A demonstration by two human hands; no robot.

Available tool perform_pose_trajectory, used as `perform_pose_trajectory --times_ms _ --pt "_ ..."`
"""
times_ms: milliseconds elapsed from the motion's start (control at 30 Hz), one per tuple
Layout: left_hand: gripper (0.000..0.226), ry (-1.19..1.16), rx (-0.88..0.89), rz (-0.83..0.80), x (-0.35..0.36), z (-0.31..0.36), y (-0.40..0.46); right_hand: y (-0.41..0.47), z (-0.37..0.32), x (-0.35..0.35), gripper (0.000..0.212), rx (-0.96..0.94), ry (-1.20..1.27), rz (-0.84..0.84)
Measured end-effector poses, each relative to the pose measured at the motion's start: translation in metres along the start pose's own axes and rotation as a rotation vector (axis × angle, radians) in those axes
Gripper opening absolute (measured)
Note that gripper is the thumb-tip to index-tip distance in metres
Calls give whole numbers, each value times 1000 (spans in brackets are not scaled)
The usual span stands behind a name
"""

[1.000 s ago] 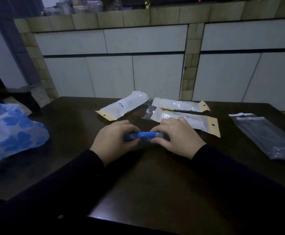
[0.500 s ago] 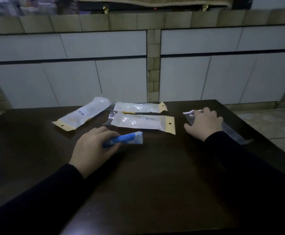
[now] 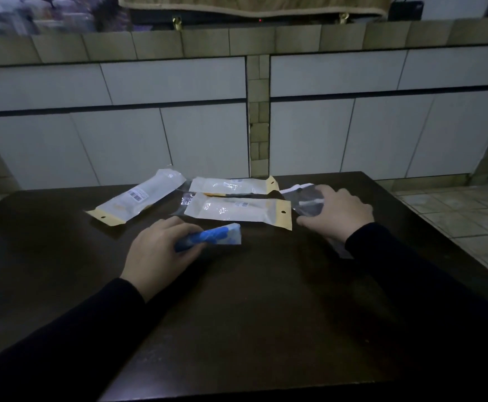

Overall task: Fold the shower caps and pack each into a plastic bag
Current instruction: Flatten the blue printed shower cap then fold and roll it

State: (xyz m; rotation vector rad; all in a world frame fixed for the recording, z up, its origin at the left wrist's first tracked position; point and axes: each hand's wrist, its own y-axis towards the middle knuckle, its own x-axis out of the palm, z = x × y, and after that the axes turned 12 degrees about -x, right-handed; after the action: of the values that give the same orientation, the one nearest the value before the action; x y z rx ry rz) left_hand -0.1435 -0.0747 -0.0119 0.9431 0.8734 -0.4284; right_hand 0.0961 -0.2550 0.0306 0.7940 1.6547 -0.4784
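Observation:
My left hand (image 3: 158,250) is shut on a blue and white shower cap (image 3: 213,236) folded into a narrow strip, held low over the dark table (image 3: 251,314); the strip's free end points right. At the table's right side my right hand (image 3: 338,213) grips a clear plastic bag (image 3: 305,198) and lifts its near end slightly off the table. The rest of that bag is hidden under the hand and sleeve.
Three white packs with yellow hanger ends lie at the table's far side: one at the left (image 3: 138,198), one behind (image 3: 234,185), one in front (image 3: 237,210). White cabinet doors (image 3: 178,134) stand beyond. The table's right edge drops to a tiled floor (image 3: 469,221).
My right hand let go of the folded cap, reached right and took hold of the clear bag, which now lifts a little. My left hand keeps the cap. The view swung right.

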Motion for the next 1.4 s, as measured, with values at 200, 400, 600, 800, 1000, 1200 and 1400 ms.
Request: perform_pose_trajectory --times_ms 200,400,600,800,1000,1200,1400 --pt "27 -44 -21 89 -13 -7 2 -25 -49 -9 94 -149 319 -133" --pt "24 -42 -95 139 -22 -24 2 -29 -71 18 52 -263 229 -251" --pt "23 -31 -94 122 -27 -28 -2 -30 -78 1 38 -660 -32 -415" --pt "23 -58 -74 118 -27 -26 -3 -43 -88 7 41 -752 -4 -554" --pt "24 -108 -50 87 -31 -26 -4 -59 -109 24 37 -596 -220 -238" --pt "24 -207 -36 67 -35 -30 -4 -67 -120 38 22 -819 224 -172" --pt "31 -313 71 -48 -43 -35 -5 -69 -125 56 43 -960 194 -290"
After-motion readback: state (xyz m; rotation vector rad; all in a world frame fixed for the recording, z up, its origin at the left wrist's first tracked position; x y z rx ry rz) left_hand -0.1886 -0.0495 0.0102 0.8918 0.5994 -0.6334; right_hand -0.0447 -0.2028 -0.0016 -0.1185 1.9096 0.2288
